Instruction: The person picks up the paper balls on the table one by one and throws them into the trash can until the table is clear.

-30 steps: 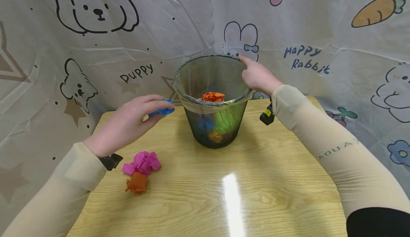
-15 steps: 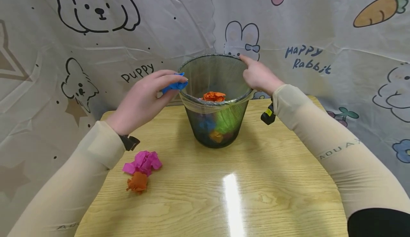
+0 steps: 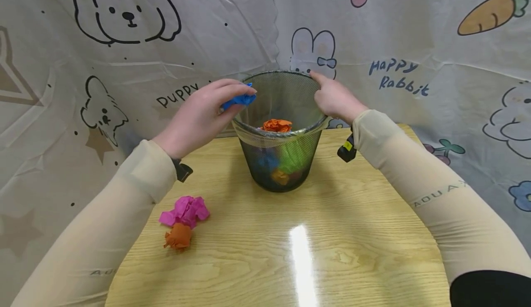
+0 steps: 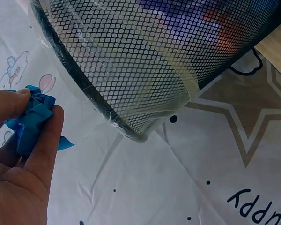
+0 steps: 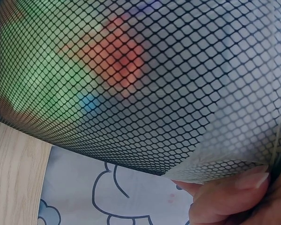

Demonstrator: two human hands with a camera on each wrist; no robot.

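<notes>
My left hand (image 3: pixel 203 111) pinches a crumpled piece of blue paper (image 3: pixel 240 99) between thumb and fingers, above the left rim of a black mesh wastebasket (image 3: pixel 275 173). In the left wrist view the blue paper (image 4: pixel 33 119) sits between thumb and fingertips, beside the basket's lined rim (image 4: pixel 79 84). My right hand (image 3: pixel 337 96) grips the basket's right rim, its index finger along the edge. A clear plastic liner folds over the rim. Inside lie several crumpled papers, with an orange one (image 3: pixel 276 125) on top and green ones (image 3: pixel 292 156) showing through the mesh.
A pink crumpled paper (image 3: pixel 186 211) and an orange-brown one (image 3: pixel 178 236) lie on the wooden table (image 3: pixel 249 251), front left of the basket. Behind the table hangs a printed cloth (image 3: pixel 232 30) with cartoon animals.
My left hand has risen and moved right with the blue paper, from beside the basket to over its left rim. The right hand has stayed on the rim.
</notes>
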